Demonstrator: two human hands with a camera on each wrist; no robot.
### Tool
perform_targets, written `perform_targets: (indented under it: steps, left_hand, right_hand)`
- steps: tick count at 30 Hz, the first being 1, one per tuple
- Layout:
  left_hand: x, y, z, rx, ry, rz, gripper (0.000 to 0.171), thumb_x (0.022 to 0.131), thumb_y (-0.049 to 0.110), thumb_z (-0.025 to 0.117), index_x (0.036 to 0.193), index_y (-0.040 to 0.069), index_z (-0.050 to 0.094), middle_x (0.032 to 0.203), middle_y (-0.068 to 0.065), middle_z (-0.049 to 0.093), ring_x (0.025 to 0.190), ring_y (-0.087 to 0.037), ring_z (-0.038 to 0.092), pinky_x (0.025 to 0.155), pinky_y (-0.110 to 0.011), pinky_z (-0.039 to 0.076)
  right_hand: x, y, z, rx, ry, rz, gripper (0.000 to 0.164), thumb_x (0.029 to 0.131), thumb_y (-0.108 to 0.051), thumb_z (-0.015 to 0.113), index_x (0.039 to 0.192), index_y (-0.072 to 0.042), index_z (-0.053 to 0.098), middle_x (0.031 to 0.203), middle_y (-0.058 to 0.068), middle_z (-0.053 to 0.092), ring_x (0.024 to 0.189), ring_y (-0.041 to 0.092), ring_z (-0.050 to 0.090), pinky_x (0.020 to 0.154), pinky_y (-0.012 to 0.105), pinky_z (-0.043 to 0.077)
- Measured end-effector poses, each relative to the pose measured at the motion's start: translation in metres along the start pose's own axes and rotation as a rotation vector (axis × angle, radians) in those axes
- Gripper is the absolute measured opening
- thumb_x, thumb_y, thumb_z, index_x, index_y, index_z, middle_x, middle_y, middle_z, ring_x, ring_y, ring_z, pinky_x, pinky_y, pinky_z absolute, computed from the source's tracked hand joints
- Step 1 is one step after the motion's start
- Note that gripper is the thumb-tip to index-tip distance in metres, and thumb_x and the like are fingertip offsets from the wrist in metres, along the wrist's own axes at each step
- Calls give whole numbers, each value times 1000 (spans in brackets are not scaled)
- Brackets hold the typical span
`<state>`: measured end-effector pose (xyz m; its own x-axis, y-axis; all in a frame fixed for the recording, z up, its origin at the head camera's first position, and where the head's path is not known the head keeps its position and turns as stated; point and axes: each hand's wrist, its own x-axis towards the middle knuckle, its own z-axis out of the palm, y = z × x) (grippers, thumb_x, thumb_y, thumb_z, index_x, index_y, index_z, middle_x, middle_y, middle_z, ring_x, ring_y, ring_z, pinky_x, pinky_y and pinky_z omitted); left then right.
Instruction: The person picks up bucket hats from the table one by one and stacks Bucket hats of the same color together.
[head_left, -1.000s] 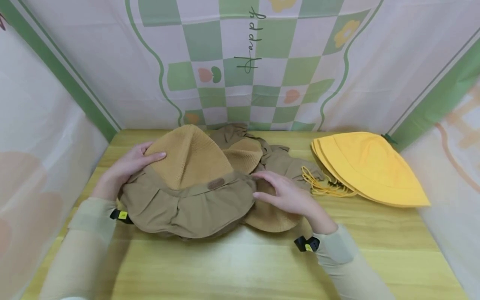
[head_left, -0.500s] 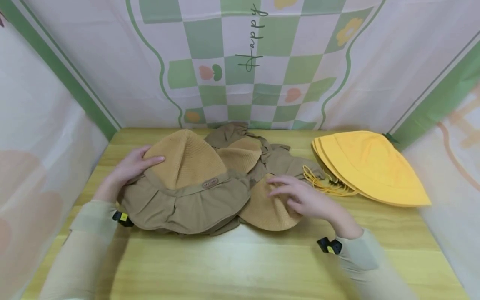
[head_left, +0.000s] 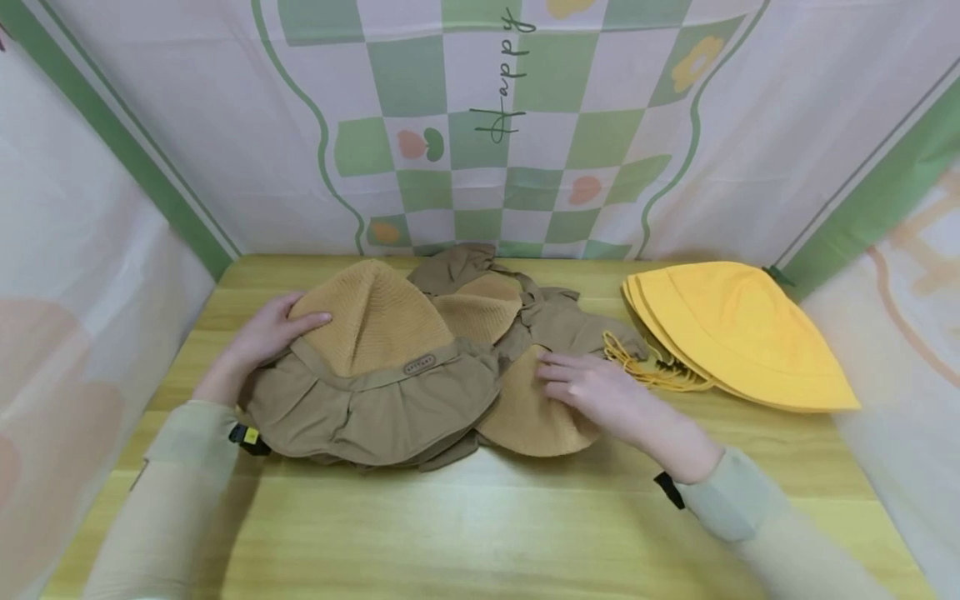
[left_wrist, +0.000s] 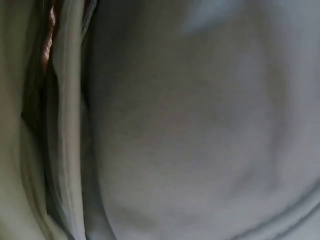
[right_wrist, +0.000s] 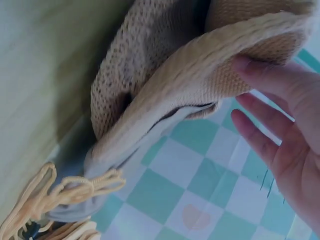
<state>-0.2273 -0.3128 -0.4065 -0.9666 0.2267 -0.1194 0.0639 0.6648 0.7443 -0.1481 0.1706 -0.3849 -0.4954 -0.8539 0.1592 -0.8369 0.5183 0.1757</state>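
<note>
On the left, my left hand point(head_left: 272, 332) holds a sun hat point(head_left: 375, 321) with a tan ribbed crown, a gathered brown cloth brim and a small label. Its thumb lies on the crown; the other fingers are hidden. More brown brim edges show beneath this hat. The left wrist view is filled by brown cloth point(left_wrist: 185, 120). My right hand point(head_left: 600, 392) pinches the upper edge of a second tan sun hat point(head_left: 525, 412), right of the first. In the right wrist view its thumb point(right_wrist: 260, 75) lies against the woven fabric, while two fingertips stand off it.
Behind lie another tan crown point(head_left: 480, 308) and crumpled brown cloth point(head_left: 585, 325). Stacked yellow bucket hats point(head_left: 738, 333) with yellow cords point(head_left: 660, 379) rest at the right on the wooden table point(head_left: 465, 533). Printed curtains point(head_left: 480, 183) stand at the back and sides.
My right hand has left the left-hand hat's brim, moved right and taken hold of the second tan hat. The left-hand hat has settled slightly lower; my left hand has stayed on it.
</note>
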Motion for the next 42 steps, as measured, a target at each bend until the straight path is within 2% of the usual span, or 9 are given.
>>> perform_targets:
  steps: [6,10,16,21,24,30,34,38,42]
  left_hand:
    - [-1,-1,-2,15,32,-3,58,98,49,59,140,9,54,131,-19,63,117,-32,60,101,-49,46]
    - [-3,-1,-5,15,55,-1,55,98,49,59,137,10,57,127,-17,65,108,-21,62,96,-40,48]
    - [-6,-2,-11,2,76,-22,56,97,50,60,136,11,57,129,-16,64,108,-18,60,97,-38,46]
    - [-7,-3,-13,3,77,-40,59,96,53,60,137,10,55,132,-18,62,118,-30,58,102,-47,44]
    - [-8,-3,-13,3,79,-43,60,96,54,60,136,10,55,131,-18,62,117,-31,59,102,-48,44]
    - [-8,-1,-11,-37,95,-34,54,96,50,61,134,11,58,123,-11,66,100,-10,62,90,-30,49]
    - [-11,3,-12,-119,98,-16,53,98,43,62,136,7,55,108,6,69,89,1,65,81,-19,51]
    - [-13,3,-13,-197,103,-5,52,100,38,61,137,3,51,100,19,66,89,2,66,78,-18,53]
    - [-12,1,-13,-203,119,4,49,99,37,62,135,5,53,102,19,64,90,2,65,79,-17,53]
  right_hand:
    - [-3,16,-3,219,175,25,26,79,6,74,101,-8,75,122,12,72,116,30,67,96,43,55]
    - [-7,26,-4,327,264,42,29,77,9,76,101,-8,74,121,12,72,117,33,66,98,45,53]
    - [-16,35,-10,414,314,96,45,73,21,72,110,-6,71,127,16,68,120,33,63,114,11,32]
    - [-19,44,-17,487,391,124,54,69,31,68,112,-1,68,125,20,67,133,7,54,109,4,32]
    - [-19,50,-19,495,434,171,50,73,30,66,111,-2,68,123,19,68,132,-4,49,107,4,34]
    - [-17,56,-22,434,457,305,43,84,22,62,118,-3,69,122,14,71,115,10,64,98,0,36]
    - [-20,59,-27,412,466,393,51,86,25,50,121,-7,67,122,11,71,118,-2,57,90,2,34]
    - [-23,65,-34,402,524,401,62,78,32,38,119,-5,67,120,13,71,117,-11,50,75,11,32]
    - [-26,72,-42,423,596,426,48,85,27,46,116,-1,68,119,14,71,119,-15,50,76,3,36]
